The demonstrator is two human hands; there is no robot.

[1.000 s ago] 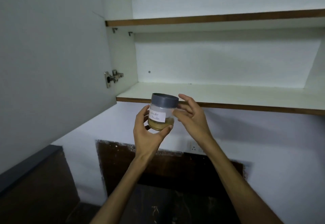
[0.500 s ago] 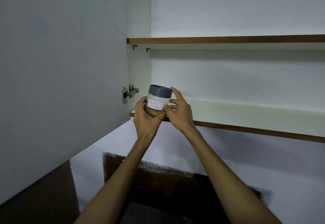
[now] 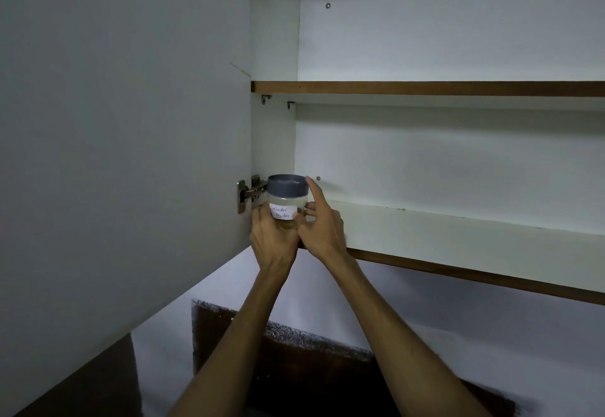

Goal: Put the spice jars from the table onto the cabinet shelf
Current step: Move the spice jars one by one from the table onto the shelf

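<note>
The jar (image 3: 287, 204) looks like clear glossy plastic with a matt grey lid (image 3: 287, 185) and paper label (image 3: 283, 212). The shelf (image 3: 458, 236) is smooth white laminate, wood-edged; hinge (image 3: 250, 191) shiny metal.

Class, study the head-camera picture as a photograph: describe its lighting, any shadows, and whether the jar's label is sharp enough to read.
Head view: dim, even light, no glare; soft shadow under the upper shelf; the handwritten label on the spice jar reads "Coriander Powder", slightly soft; wide-angle lens slants the lower shelf edge.

The scene was dim and bluish, sharp at the hands, darkest below them, with wide-angle bending at the edges.
</note>
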